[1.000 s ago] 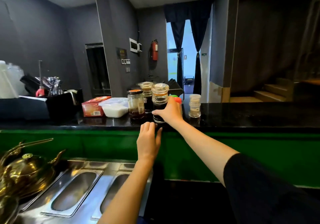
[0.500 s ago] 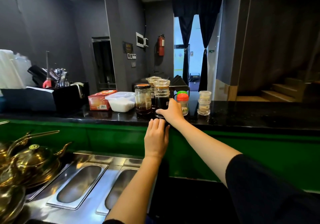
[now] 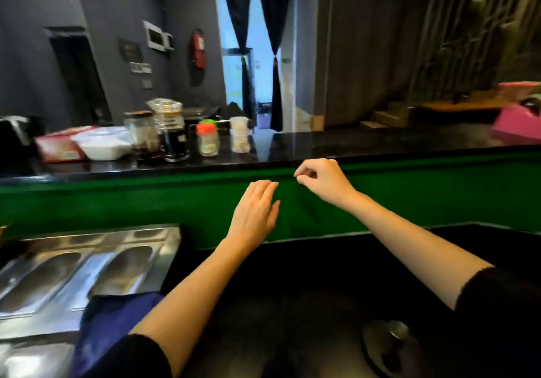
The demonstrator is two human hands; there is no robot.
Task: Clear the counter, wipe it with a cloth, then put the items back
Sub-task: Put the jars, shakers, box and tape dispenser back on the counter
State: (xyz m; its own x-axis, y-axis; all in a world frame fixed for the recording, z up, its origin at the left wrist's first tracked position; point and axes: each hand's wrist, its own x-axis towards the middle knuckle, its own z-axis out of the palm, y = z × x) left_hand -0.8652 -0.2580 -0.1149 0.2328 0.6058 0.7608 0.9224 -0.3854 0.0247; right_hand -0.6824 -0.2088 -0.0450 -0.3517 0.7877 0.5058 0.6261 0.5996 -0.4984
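1. Counter [image 3: 366, 143], black and glossy, runs from 9 to 3 o'clock across the view. Behind it are dark grey walls and a curtained doorway [image 3: 251, 55] at 12 o'clock.
2. A smooth green front panel [image 3: 117, 202] lies under the counter edge.
3. A shiny steel insert [image 3: 87, 266] with oval wells sits at 8 o'clock.
4. A crumpled blue cloth [image 3: 102, 319] lies at 7 o'clock, at the insert's near corner.
5. The left hand [image 3: 254, 213] is before the panel, back up, fingers straight and pressed together, holding nothing.
6. The right hand [image 3: 322, 181], at 1 o'clock from it, is just below the counter edge. Its fingers are curled, thumb tip near the forefinger, with nothing seen between.
7. On the counter at 10 o'clock stand, blurred, a red box [image 3: 55, 149], white tub [image 3: 102, 146], dark sauce jar [image 3: 172, 140], orange-lidded bottle [image 3: 207, 140] and clear shaker [image 3: 240, 134].
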